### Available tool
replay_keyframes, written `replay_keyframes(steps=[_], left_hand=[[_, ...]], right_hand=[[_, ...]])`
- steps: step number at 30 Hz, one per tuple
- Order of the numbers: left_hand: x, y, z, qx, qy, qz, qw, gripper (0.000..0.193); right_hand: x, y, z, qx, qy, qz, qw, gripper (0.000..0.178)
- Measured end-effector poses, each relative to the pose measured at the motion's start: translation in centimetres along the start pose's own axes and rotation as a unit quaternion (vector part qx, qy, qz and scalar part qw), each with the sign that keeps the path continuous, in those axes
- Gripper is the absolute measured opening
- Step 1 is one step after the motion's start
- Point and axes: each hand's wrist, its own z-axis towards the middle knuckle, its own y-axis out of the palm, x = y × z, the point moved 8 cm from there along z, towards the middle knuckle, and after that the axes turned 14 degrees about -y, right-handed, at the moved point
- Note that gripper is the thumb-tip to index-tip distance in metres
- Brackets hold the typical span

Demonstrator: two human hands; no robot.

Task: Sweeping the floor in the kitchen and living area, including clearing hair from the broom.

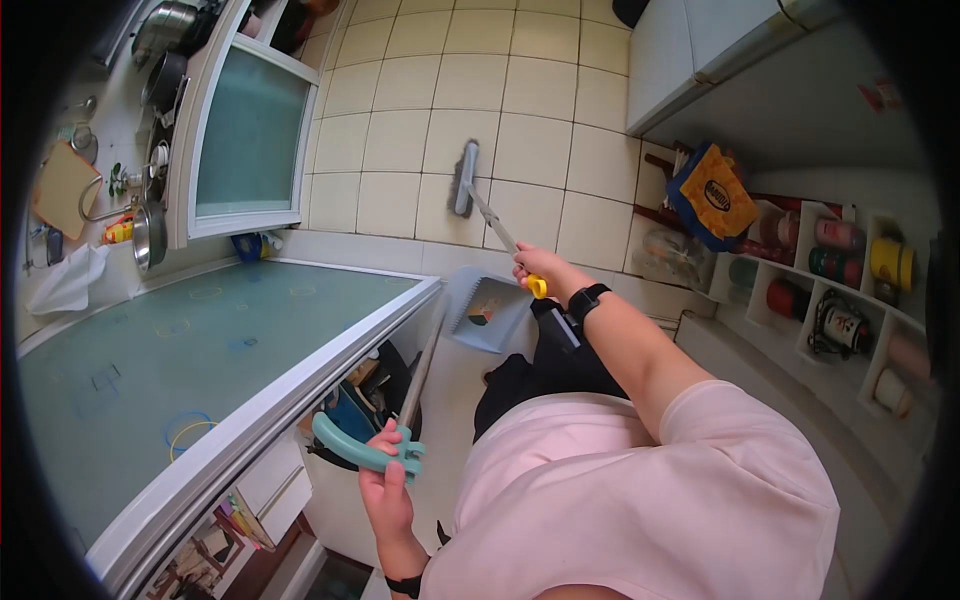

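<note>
My right hand (537, 264) is wrapped round the stick of a broom (496, 222), just short of its yellow end. The broom's grey bristled head (466, 180) is on the pale tiles, out ahead of me. My left hand (388, 480) grips the teal curved handle of a long-poled dustpan (465, 335). The light blue pan lies on the floor close to my legs, with comb teeth along one side. In it is a small dark and brownish patch too unclear to name.
A sliding door with frosted panes (250, 130) stands at the left, beside a counter with pots and a cutting board (68, 188). On the right are white shelves (790, 270) of jars and a blue-and-orange box (715, 195). A low sill crosses the floor beyond the pan.
</note>
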Motion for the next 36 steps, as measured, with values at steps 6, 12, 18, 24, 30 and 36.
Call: replay_keyframes(steps=[6, 12, 18, 24, 30, 36], left_hand=[[2.3, 0.7, 1.7, -0.014, 0.04, -0.042, 0.998, 0.021], [4.5, 0.4, 4.5, 0.01, 0.067, -0.105, 0.992, 0.024], [7.5, -1.4, 8.2, 0.001, 0.101, -0.107, 0.989, 0.025], [11.5, -4.9, 12.4, 0.013, 0.108, -0.132, 0.985, 0.028], [15.2, -6.1, 17.4, 0.024, 0.104, -0.171, 0.98, 0.027], [14.5, -9.7, 20.9, 0.109, 0.117, -0.233, 0.959, 0.031]], right_hand=[[-0.8, -8.9, -8.0, 0.113, -0.072, -0.108, 0.985, 0.064], [0.3, -16.6, -14.0, 0.236, -0.041, -0.238, 0.941, 0.066], [-0.2, -22.8, 0.6, 0.209, -0.101, -0.157, 0.96, 0.02], [-0.8, -6.5, 8.3, 0.047, -0.077, -0.236, 0.968, 0.015], [-8.3, 5.6, 9.2, 0.045, -0.07, 0.022, 0.996, 0.021], [-13.6, 1.0, 3.1, 0.118, -0.087, 0.095, 0.985, 0.062]])
